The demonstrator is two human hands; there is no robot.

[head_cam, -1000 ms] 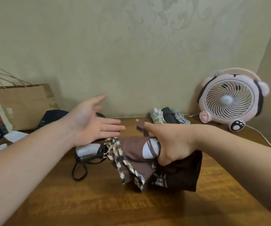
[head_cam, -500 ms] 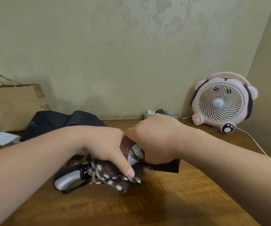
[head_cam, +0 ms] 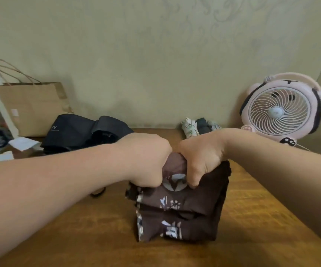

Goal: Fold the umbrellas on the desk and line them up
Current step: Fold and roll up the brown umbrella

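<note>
A brown umbrella [head_cam: 182, 209] with white and patterned markings is held over the middle of the wooden desk [head_cam: 252, 218], its loose cloth folds hanging down toward me. My left hand [head_cam: 146, 160] grips it from the left, and my right hand [head_cam: 200, 157] grips it from the right, knuckles almost touching. Its handle is hidden behind my left hand. A black umbrella [head_cam: 82, 132] lies unfolded at the back left. A rolled light-patterned umbrella [head_cam: 189, 128] lies against the wall behind my right hand, with darker rolled ones beside it.
A pink desk fan [head_cam: 283, 110] stands at the back right with its cord trailing along the desk. A brown paper bag [head_cam: 30, 106] leans at the back left. White papers [head_cam: 22, 143] lie by the left edge.
My left hand came down from open in the air and closed on the brown umbrella. Both hands now squeeze it together, and its cloth hangs lower in front of me.
</note>
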